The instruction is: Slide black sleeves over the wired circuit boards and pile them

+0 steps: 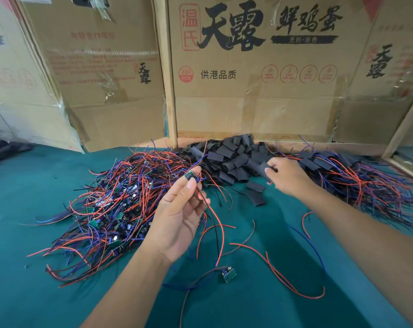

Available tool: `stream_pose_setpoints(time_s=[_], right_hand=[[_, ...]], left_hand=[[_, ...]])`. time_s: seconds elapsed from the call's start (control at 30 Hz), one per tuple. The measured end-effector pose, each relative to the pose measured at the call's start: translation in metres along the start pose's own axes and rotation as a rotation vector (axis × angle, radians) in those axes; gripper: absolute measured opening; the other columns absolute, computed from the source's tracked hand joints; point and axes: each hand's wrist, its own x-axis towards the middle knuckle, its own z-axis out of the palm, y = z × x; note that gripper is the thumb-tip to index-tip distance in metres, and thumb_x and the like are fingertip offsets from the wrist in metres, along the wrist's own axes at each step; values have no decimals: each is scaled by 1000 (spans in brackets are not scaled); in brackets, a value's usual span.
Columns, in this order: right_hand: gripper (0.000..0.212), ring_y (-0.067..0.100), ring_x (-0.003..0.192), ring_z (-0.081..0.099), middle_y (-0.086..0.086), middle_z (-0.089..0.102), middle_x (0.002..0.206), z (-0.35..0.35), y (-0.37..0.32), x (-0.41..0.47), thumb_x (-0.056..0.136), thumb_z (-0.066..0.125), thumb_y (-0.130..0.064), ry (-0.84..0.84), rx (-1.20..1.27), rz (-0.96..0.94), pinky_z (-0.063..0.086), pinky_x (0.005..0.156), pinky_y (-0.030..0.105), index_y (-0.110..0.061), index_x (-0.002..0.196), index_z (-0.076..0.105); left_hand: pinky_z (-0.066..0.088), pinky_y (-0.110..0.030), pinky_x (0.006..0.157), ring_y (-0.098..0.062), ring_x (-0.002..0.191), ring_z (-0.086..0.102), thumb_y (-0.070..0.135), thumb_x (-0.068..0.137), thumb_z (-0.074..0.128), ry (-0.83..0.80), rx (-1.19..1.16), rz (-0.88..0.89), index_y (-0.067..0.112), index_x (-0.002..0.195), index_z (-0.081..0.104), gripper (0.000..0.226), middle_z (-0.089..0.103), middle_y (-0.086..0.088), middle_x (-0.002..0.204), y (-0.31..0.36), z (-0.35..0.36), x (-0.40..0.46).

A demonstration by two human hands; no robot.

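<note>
Over the teal felt-covered table (47, 292): left hand (179, 216) raised, palm up, fingertips pinching a small green circuit board (190, 175) with red and black wires trailing down; right hand (287, 176) at the heap of flat black sleeves (229, 157), fingers gripping one black sleeve (265, 170); unsleeved boards (tangled red and blue wires) (110, 209) lie left; sleeved pile (357, 171) right, against cardboard boxes (260, 91).

Seen from a single wide-angle head-worn camera looking forward and down, close over the green desk (47, 292), with both forearms reaching in from the bottom edge and upright cardboard boxes (260, 91) closing off the view at the desk's far side.
</note>
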Motion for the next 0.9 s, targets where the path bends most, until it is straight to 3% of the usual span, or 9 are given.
stream_pose_setpoints(time_s=[0.1, 0.17, 0.27, 0.47, 0.67, 0.73, 0.83, 0.9], right_hand=[[11, 22, 66, 74, 13, 65, 102, 4, -30, -48, 99, 54, -11, -45, 623, 70, 59, 54, 37, -7, 109, 57], [7, 28, 66, 74, 15, 67, 100, 15, -52, -87, 99, 55, -7, -148, 884, 75, 57, 48, 33, -12, 104, 56], [11, 32, 70, 74, 10, 70, 88, 31, -75, -131, 99, 54, -4, -237, 1040, 48, 59, 49, 34, -10, 103, 62], [24, 40, 88, 73, 10, 74, 100, 34, -76, -155, 94, 61, -16, -348, 1340, 59, 61, 64, 37, -7, 115, 67], [38, 34, 86, 66, 18, 69, 100, 35, -67, -151, 80, 70, -18, -408, 1495, 92, 57, 68, 32, -4, 115, 64], [30, 25, 81, 65, 15, 68, 97, 33, -60, -148, 83, 71, -13, -321, 1374, 64, 57, 69, 27, -5, 111, 66], [22, 11, 74, 68, -1, 70, 92, 30, -50, -146, 87, 71, -8, -217, 990, -46, 54, 73, 20, -16, 107, 68], [20, 17, 84, 71, 5, 71, 94, 31, -47, -147, 89, 69, -7, -303, 1128, -26, 57, 77, 24, -10, 109, 68]], left_hand=[[53, -22, 72, -9, 73, 57, 22, 84, 67, -32, -57, -18, 22, 107, 77, 26, 62, 3, 83, -2, 2, 0], [53, -20, 72, -9, 74, 58, 22, 83, 71, -75, -86, -36, 21, 109, 76, 27, 63, 3, 83, -6, 4, -1], [53, -20, 76, -8, 77, 60, 24, 80, 72, -151, -71, -72, 20, 112, 75, 32, 65, 2, 84, -14, 8, -6], [53, -19, 76, -8, 77, 61, 22, 81, 72, -186, -63, -88, 19, 113, 75, 32, 67, 2, 85, -18, 11, -10], [54, -22, 74, -10, 76, 60, 23, 79, 75, -177, -29, -51, 20, 110, 76, 31, 66, 1, 84, -13, 14, -10], [54, -22, 72, -9, 76, 60, 24, 78, 81, -130, -4, 14, 21, 108, 76, 31, 65, 2, 84, -3, 11, -7], [55, -21, 69, -7, 71, 58, 21, 81, 72, 11, -7, 117, 20, 107, 76, 26, 62, 3, 81, 13, 4, -1], [56, -21, 69, -6, 68, 58, 19, 82, 67, 87, -52, 154, 19, 107, 72, 26, 63, 4, 81, 21, 0, 2]])
